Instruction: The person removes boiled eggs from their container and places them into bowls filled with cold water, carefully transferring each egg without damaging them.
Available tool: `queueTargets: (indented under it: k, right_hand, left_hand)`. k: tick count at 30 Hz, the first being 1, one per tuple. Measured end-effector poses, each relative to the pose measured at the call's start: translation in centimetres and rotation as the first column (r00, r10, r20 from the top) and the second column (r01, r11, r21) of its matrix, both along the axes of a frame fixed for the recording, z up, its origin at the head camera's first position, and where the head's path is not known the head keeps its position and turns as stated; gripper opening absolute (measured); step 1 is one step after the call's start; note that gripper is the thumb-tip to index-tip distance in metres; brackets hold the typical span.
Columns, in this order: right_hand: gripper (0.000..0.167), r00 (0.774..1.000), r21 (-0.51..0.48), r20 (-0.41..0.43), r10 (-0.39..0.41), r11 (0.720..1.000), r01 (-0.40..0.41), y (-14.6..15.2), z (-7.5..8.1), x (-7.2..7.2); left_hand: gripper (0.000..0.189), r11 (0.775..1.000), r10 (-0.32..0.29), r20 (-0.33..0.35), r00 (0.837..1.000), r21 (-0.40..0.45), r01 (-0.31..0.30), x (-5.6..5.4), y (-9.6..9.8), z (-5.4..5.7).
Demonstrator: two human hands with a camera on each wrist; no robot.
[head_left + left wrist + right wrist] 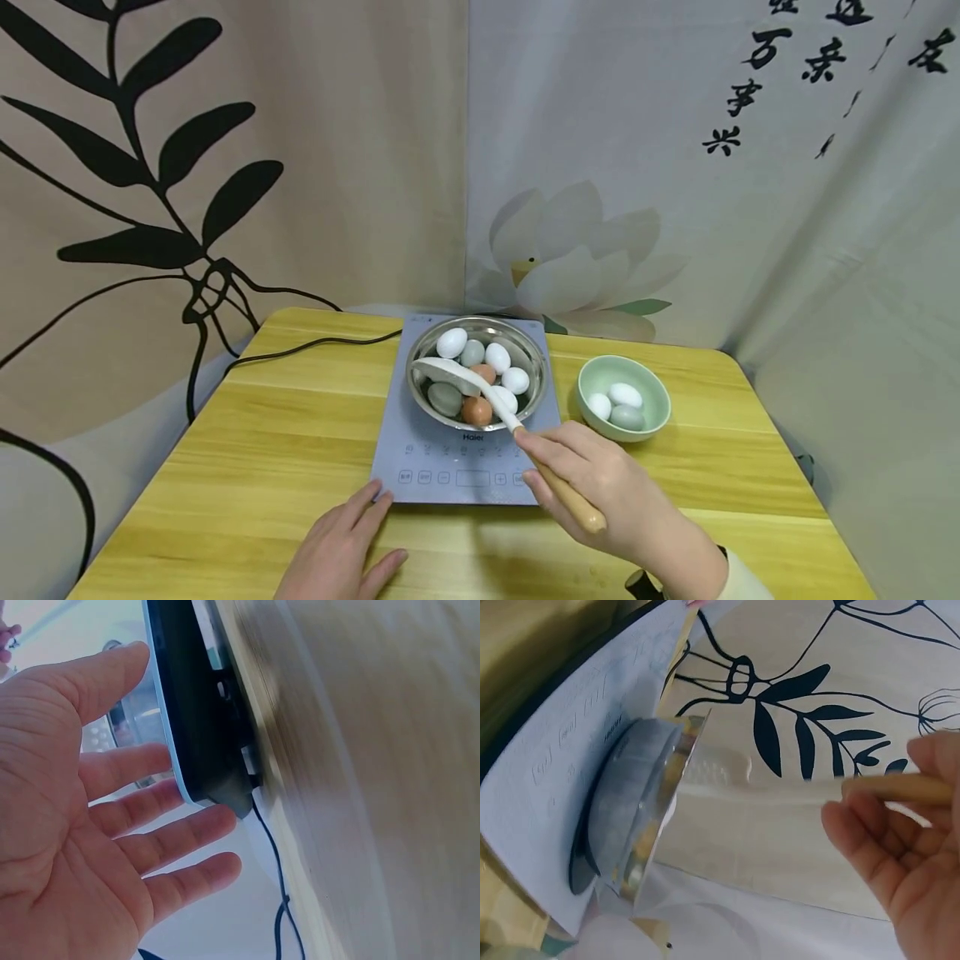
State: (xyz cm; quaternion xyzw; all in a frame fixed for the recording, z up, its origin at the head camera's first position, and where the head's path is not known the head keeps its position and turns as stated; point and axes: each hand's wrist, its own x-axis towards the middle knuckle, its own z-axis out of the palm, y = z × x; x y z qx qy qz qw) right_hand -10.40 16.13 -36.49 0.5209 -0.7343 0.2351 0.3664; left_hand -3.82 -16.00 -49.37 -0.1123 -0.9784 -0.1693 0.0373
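My right hand (600,483) grips the wooden handle of a white-headed ladle (455,376); small holes seem to show in its head in the right wrist view. The head lies over the left side of a steel pot (542,387) with several white, brown and greenish eggs (452,342) in it. The pot stands on a flat induction cooker (472,492). My left hand (337,546) is at the cooker's front left corner, fingers spread and holding nothing. In the left wrist view its fingertips (217,817) are close to the cooker's edge; contact is hard to tell.
A light green bowl (660,404) with three eggs (625,395) stands right of the cooker on the wooden table (247,467). A black cord (315,342) runs from the cooker over the table's left edge. Printed curtains (360,167) hang close behind the table.
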Motion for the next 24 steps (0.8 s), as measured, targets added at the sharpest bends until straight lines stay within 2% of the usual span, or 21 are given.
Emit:
queueTargets:
  k: [4,7,9,11,14,16,19,21,24]
  right_hand:
    - [0.033,1.000,-0.109,0.014,0.001,0.994,0.001,0.0,-0.2,-0.8]
    - [0.033,0.997,-0.209,0.071,0.010,0.978,0.005,0.2,-0.1,-1.4]
    - [0.034,0.995,-0.234,0.094,0.010,0.972,0.012,0.4,0.0,-1.6]
    - [0.034,0.995,-0.199,0.103,0.017,0.980,0.004,0.6,0.1,-1.6]
    - [0.033,0.999,-0.066,0.040,0.025,0.998,-0.022,0.6,0.3,-1.3]
    - [0.032,0.999,0.011,0.007,0.035,0.999,-0.035,0.4,0.4,-1.1]
    - [0.032,0.999,0.051,-0.007,0.033,0.998,-0.032,0.2,0.3,-0.9]
    - [0.032,1.000,0.044,0.024,0.016,0.999,-0.017,0.1,0.2,-1.1]
    - [0.034,0.992,0.010,0.121,-0.023,1.000,0.022,0.3,0.0,-1.8]
  left_hand:
    - [0.076,1.000,0.000,-0.011,1.000,0.001,0.000,0.0,0.0,-0.1]
    - [0.077,1.000,0.001,-0.008,1.000,0.006,-0.001,0.0,0.0,-0.1]
    - [0.076,1.000,0.003,-0.006,1.000,0.006,-0.003,0.0,0.0,-0.1]
    - [0.076,1.000,0.008,-0.004,1.000,0.006,-0.008,0.0,0.0,0.0]
    - [0.076,1.000,0.013,0.000,1.000,-0.002,-0.013,-0.1,0.0,0.0]
    - [0.077,1.000,0.015,0.007,1.000,-0.002,-0.015,-0.1,0.0,0.1]
    - [0.077,1.000,0.012,0.020,1.000,-0.003,-0.012,-0.2,0.1,0.1]
    - [0.077,1.000,0.010,0.029,1.000,-0.003,-0.010,-0.2,0.1,0.1]
    - [0.077,1.000,0.012,0.041,0.999,-0.003,-0.012,-0.2,0.1,0.1]
